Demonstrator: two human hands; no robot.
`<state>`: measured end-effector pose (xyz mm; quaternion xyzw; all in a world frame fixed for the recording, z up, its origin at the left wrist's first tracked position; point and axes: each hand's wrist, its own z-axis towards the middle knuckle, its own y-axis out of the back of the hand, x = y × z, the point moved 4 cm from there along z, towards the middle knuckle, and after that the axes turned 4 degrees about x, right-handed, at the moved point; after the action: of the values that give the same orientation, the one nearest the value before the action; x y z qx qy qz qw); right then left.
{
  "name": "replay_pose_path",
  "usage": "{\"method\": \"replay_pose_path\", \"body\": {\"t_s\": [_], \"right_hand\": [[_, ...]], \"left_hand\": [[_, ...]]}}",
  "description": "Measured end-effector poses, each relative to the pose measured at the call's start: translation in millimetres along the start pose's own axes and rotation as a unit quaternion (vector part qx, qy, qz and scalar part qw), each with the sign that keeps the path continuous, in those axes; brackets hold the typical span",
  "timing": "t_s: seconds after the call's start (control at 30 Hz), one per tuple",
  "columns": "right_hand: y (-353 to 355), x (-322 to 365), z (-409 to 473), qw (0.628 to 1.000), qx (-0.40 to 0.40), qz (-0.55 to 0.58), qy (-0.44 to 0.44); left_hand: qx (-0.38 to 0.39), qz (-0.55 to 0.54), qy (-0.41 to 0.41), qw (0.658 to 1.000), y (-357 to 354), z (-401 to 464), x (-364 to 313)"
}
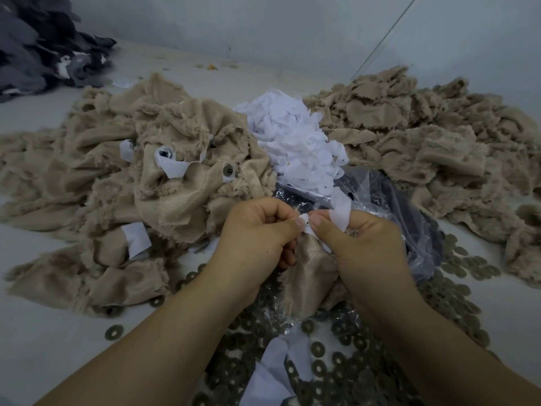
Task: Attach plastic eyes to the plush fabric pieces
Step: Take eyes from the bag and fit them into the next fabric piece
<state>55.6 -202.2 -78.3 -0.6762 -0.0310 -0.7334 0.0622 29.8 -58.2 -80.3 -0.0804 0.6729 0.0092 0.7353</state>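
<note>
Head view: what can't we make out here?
- Plush piece being worked: its top is covered by the left hand and right hand, so any eye post is hidden.
- White strip: pinched between both thumbs; the small dark mark on it is too small to identify.
- Plastic bag: glare and folds obscure its dark contents.
- Dark fabric pile: cut off by the left and top edges.
- Washers: partly hidden under the forearms.

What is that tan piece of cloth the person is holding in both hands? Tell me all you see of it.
The tan plush piece looks like soft fabric with a ribbed, woven-looking back and fuzzy frayed edges. It hangs bunched between the left hand and right hand, whose fingertips pinch a small white strip at its top.
</note>
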Motion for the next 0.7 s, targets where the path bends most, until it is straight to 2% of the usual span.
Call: {"method": "replay_pose_path", "body": {"t_s": [0.27, 0.47, 0.7], "right_hand": [[1.8, -1.9, 0.9, 0.999, -0.007, 0.017, -0.037], [-0.2, 0.7, -1.6, 1.0, -0.004, 0.004, -0.009], [2.3, -5.7, 0.9, 1.0, -0.015, 0.002, -0.016]], "left_hand": [[0.016, -0.013, -0.05, 0.999, -5.0, -1.8, -3.5], [-0.005, -0.027, -0.033, 0.999, -4.0, 0.1, 0.1], [-0.017, 0.035, -0.062, 0.997, -6.3, -3.3, -2.9]]}}
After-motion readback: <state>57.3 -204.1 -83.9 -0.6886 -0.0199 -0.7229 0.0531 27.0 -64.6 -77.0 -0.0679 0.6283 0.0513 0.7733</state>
